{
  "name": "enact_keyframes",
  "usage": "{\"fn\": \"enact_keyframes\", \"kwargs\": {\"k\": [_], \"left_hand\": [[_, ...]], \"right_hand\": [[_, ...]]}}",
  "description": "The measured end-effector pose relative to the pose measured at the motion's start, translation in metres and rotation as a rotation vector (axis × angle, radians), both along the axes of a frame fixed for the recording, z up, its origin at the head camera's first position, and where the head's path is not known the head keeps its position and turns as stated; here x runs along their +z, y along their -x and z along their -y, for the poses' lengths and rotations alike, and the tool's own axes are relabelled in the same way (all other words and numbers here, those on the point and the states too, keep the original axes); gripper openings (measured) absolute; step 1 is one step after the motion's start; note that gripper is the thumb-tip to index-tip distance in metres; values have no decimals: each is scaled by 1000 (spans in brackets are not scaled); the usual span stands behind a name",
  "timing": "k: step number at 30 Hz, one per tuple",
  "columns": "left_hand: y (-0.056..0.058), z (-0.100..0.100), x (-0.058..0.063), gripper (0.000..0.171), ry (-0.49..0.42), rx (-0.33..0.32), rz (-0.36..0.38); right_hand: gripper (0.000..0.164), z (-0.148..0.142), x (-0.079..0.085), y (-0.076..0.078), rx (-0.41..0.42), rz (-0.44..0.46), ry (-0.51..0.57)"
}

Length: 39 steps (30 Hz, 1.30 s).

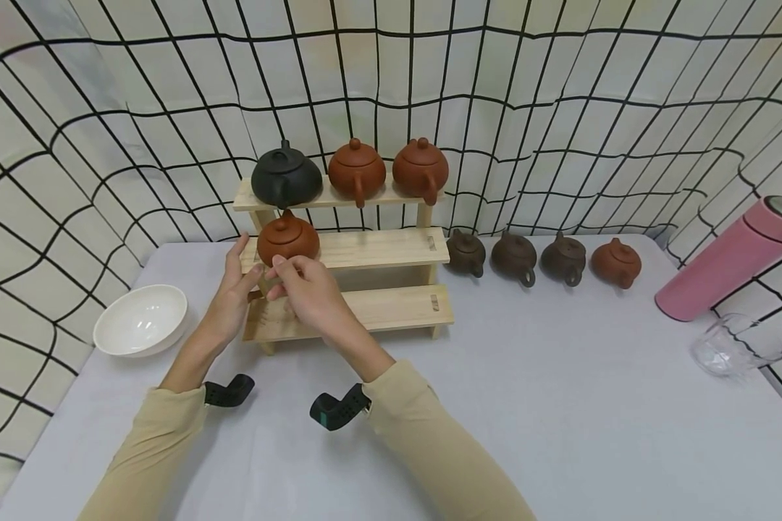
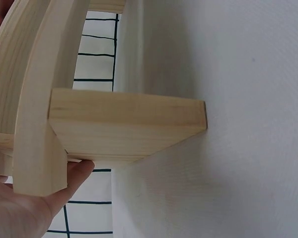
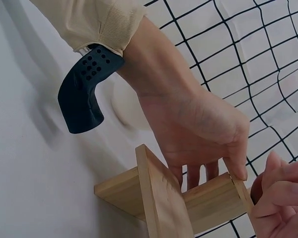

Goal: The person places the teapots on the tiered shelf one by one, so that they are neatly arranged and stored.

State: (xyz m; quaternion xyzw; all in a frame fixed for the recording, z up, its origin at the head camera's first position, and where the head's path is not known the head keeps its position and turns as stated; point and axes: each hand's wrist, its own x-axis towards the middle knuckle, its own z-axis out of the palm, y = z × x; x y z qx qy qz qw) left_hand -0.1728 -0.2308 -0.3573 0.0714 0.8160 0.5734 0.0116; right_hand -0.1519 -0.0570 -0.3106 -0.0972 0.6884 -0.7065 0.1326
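A reddish-brown teapot (image 1: pixel 288 239) with a knobbed lid stands at the left end of the middle tier of a wooden three-tier stand (image 1: pixel 391 250). At its front my right hand (image 1: pixel 309 293) pinches the teapot with curled fingers; they hide its near side, handle included. To the left, my left hand (image 1: pixel 229 300) rests at the stand's left end, fingers fairly straight and pointing up beside the teapot. In the right wrist view, the left hand (image 3: pixel 198 126) touches the planks' end, and the right hand's curled fingers (image 3: pixel 283 198) show at the right edge.
On the top tier stand a black teapot (image 1: pixel 287 177) and two reddish teapots (image 1: pixel 356 172). Several small teapots (image 1: pixel 513 257) line the table right of the stand. A white bowl (image 1: pixel 142 320) lies left; a pink flask (image 1: pixel 723 264) and a clear glass (image 1: pixel 733 347) stand far right.
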Motion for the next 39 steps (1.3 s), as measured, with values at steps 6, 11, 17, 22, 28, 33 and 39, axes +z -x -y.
{"fn": "enact_keyframes", "kwargs": {"k": [6,11,17,22,28,33,39], "left_hand": [[0,0,-1,69,-11,-6,4],[2,1,-1,69,-34,-15,4],[3,1,0,69,-42,-21,4],[2,0,-1,68,-41,-22,8],[3,2,0,68,-39,-21,0],[3,4,0,69,-40,-14,10],[2,0,0,71,-70,-16,22]], "right_hand": [[30,-18,1,-5,21,19,-8],[24,-56,2,-4,2,-5,5],[26,-124,9,-2,-84,-79,-43],[27,-193,8,1,-231,-100,-126],[37,-262,-3,3,-326,-44,-301],[47,-283,-24,10,-324,39,-332],[52,-274,-59,28,-324,199,-314]]}}
